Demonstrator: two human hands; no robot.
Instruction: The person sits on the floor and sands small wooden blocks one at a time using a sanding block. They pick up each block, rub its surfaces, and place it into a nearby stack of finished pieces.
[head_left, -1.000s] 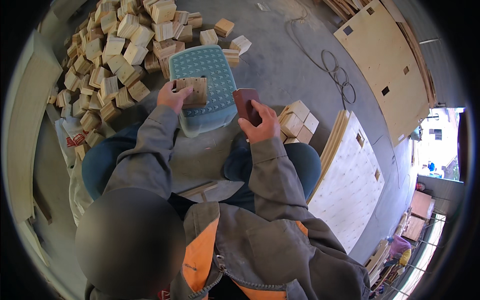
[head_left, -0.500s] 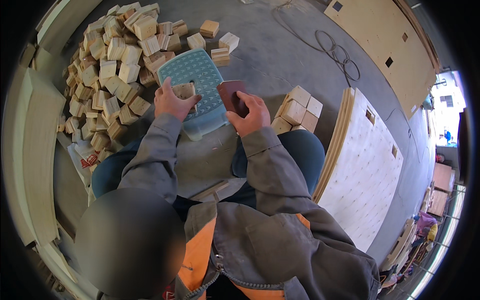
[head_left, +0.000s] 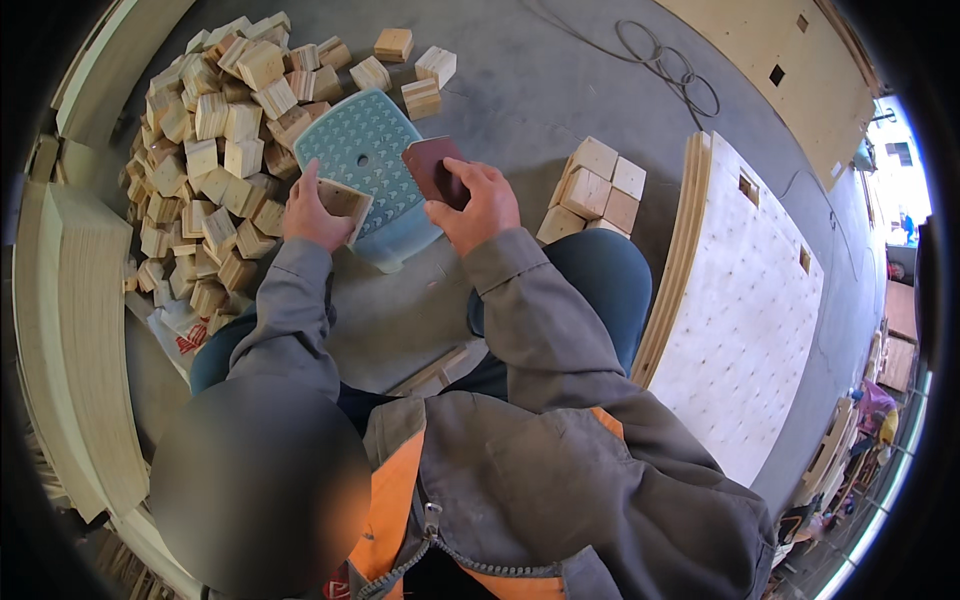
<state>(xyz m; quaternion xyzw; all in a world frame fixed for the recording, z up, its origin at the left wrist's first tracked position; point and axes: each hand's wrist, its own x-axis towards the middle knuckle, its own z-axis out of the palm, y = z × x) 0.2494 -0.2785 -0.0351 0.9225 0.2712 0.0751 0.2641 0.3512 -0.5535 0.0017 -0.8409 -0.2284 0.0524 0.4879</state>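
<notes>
A square wooden block [head_left: 345,200] is gripped in my left hand [head_left: 317,214], tilted over the near left corner of a teal plastic stool [head_left: 375,130]. The fingers hide its left part. My right hand [head_left: 481,205] pinches a reddish-brown sheet, apparently sandpaper [head_left: 428,165], at the stool's right edge. The sheet stands bent, apart from the block. The stool top has a raised pattern and a small central hole. Both hands are on the near side of the stool.
Loose wooden blocks [head_left: 215,150] are heaped at the far left, with several strays [head_left: 421,98] beyond the stool. A neat group of blocks [head_left: 597,190] sits by my right knee. Stacked plywood panels [head_left: 740,310] lie right; a cable [head_left: 665,60] coils farther off.
My left hand has drawn the block nearer me, toward the stool's near left corner, and tilted it. The right hand still holds the sheet. The whole view has shifted slightly.
</notes>
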